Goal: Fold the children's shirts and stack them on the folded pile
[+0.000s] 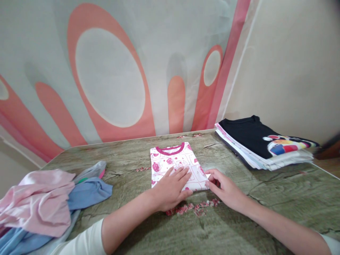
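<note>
A white T-shirt with pink prints and a dark pink collar lies folded into a neat rectangle on the table. My left hand rests flat on its lower front, fingers spread across the print. At the shirt's lower right corner, my right hand pinches the fabric edge between thumb and fingers. The shirt's lower left part is partly covered by my left hand.
A stack of folded shirts, topped by a black T-shirt, sits at the right. Crumpled pink cloth and blue cloth lie heaped at the left. The wood-patterned table meets a patterned wall behind.
</note>
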`<state>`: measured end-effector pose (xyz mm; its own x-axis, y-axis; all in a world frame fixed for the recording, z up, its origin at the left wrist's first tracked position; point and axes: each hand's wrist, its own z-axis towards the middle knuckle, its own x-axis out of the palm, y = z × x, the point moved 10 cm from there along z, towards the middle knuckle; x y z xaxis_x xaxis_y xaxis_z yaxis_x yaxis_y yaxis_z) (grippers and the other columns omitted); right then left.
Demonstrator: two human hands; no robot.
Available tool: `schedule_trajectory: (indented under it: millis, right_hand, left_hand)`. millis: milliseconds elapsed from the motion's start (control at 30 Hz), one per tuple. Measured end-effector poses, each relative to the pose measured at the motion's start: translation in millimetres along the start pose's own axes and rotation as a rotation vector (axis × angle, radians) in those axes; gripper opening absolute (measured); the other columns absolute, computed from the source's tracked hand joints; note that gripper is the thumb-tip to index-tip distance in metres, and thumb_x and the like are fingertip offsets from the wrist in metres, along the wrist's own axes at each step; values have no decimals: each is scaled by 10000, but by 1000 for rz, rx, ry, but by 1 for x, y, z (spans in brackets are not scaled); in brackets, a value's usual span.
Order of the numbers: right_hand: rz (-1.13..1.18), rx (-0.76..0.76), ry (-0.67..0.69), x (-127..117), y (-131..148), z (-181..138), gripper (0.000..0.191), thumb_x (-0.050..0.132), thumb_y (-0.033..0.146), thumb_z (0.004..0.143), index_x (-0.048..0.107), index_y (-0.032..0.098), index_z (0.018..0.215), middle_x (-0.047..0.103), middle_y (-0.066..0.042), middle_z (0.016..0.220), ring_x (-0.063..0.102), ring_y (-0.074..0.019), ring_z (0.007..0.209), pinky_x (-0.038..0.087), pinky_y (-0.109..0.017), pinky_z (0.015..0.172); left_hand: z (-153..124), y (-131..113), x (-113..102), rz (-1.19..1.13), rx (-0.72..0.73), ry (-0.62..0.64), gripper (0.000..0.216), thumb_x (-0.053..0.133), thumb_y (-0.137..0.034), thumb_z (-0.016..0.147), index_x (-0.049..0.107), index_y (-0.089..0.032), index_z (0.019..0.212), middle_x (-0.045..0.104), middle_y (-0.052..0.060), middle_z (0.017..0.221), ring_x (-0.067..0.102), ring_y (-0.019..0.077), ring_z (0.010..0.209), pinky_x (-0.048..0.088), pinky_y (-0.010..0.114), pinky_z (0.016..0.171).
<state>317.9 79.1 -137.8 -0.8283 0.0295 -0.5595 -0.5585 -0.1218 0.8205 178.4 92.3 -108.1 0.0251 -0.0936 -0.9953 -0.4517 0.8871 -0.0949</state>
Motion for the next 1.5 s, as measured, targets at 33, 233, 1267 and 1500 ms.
schedule_trajectory:
  millis: [33, 233, 1267, 1500]
  right_hand:
    - [-13, -9, -3, 0, 0, 0, 227, 460, 261, 832, 454, 194, 1049, 539, 28, 742, 505, -137, 656, 393, -273, 626]
    - [-113, -31, 14, 3, -2, 1, 193, 455, 218, 812, 458, 186, 1002, 505, 37, 692, 498, -133, 613, 402, -266, 585]
    - [-703, -656, -67, 46, 92, 13, 255, 432, 77, 832, 591, 143, 1020, 624, -77, 962, 565, -180, 891, 457, -340, 821]
    - [-852, -682, -167, 65, 102, 21, 320, 459, 97, 823, 556, 90, 1128, 589, -147, 1142, 513, -240, 1078, 436, -391, 906]
  left_hand:
    - [-4, -4, 4, -6, 10, 1, 597, 193, -541, 916, 161, -215, 1415, 182, 77, 1476, 165, 221, 1346, 95, 421, 1081]
    - [-9, -10, 11, 1, 57, -42, 609, 230, -565, 900, 196, -233, 1409, 186, 62, 1476, 179, 236, 1342, 100, 433, 1081]
    - [-9, 36, -6, 155, -233, -216, 442, 359, -90, 842, 391, -149, 1278, 433, 122, 1338, 426, 218, 1209, 332, 375, 1002]
    - [-4, 38, -2, 225, -223, -218, 388, 327, -93, 885, 401, -92, 1266, 477, 149, 1299, 461, 208, 1186, 342, 364, 1005]
